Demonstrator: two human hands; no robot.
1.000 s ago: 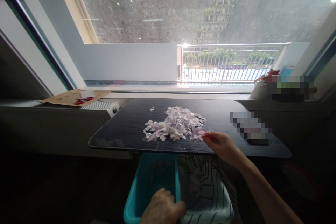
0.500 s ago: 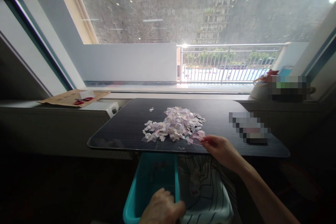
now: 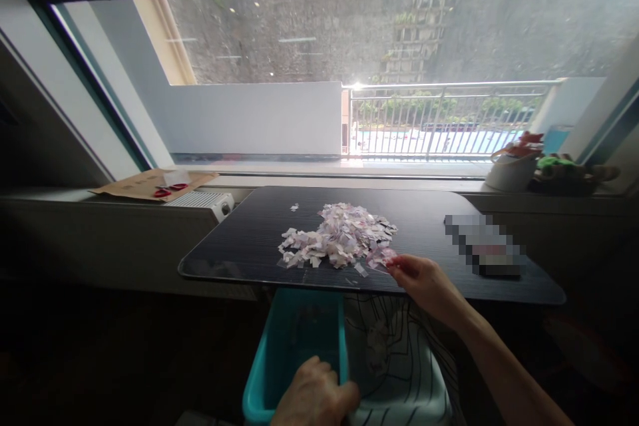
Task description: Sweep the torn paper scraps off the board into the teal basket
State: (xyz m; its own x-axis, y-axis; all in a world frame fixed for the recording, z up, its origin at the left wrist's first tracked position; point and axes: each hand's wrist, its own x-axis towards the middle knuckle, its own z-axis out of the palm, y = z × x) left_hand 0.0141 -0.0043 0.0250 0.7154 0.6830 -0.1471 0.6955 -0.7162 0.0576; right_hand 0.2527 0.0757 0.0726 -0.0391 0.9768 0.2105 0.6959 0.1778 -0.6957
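A heap of small torn paper scraps (image 3: 339, 241), white and pinkish, lies in the middle of a dark tabletop (image 3: 239, 239). My right hand (image 3: 424, 283) rests at the heap's near right edge with its fingertips pinched on a few scraps. Below the table's front edge, my left hand (image 3: 314, 399) grips the rim of a teal plastic bin (image 3: 289, 346), which sits under the near edge of the table. A few scraps lie inside the bin.
A blurred flat object (image 3: 482, 246) lies on the table's right side. Red scissors (image 3: 170, 190) rest on brown cardboard on the left sill, beside a white radiator (image 3: 202, 200). A potted plant (image 3: 514, 163) stands on the right sill. Striped white fabric (image 3: 399, 366) lies beside the bin.
My right hand has drawn a few scraps from the heap toward the table's near edge. The view has shifted slightly. My left hand stays on the bin.
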